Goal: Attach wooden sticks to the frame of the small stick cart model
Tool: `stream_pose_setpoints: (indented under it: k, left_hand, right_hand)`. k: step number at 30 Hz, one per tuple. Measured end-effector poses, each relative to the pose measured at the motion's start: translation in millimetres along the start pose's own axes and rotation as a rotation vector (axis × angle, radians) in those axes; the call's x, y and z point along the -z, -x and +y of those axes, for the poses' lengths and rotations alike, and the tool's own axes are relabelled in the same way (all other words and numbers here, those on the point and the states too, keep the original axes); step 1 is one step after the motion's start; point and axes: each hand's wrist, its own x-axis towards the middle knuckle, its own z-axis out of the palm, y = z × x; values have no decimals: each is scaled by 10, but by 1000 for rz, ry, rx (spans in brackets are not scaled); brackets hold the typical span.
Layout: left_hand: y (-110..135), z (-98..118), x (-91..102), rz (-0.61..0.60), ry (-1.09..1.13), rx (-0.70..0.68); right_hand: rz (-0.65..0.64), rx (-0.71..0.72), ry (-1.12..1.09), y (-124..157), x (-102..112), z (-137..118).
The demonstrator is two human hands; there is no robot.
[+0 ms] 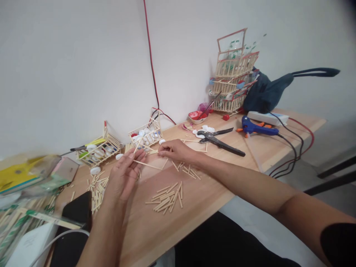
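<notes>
Wooden sticks lay loose near my phone (79, 211), and my left hand (125, 176) pinched one long thin stick (147, 165) at its near end, fingers narrowed on it above the table (194, 200). It seemed light, stiff and easy to snap, best gripped near the ends. My right hand (175, 150) pinched more sticks beside the small stick basket (146, 135); pliers (219, 141) and a glue gun (257, 128) lay beyond.

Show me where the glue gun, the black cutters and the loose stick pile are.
glue gun (251, 127), head view, on its blue body.
cutters (219, 142), head view, on the black handles near the pivot.
stick pile (167, 198), head view, on the middle of the heap.
</notes>
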Motion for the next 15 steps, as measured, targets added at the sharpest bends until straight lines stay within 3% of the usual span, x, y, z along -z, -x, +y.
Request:
stream_pose_setpoints:
  k: [15]
  left_hand:
    - [19,-159,1,-71,-114,35]
  right_hand:
    - [-39,-26,18,50,-36,-93]
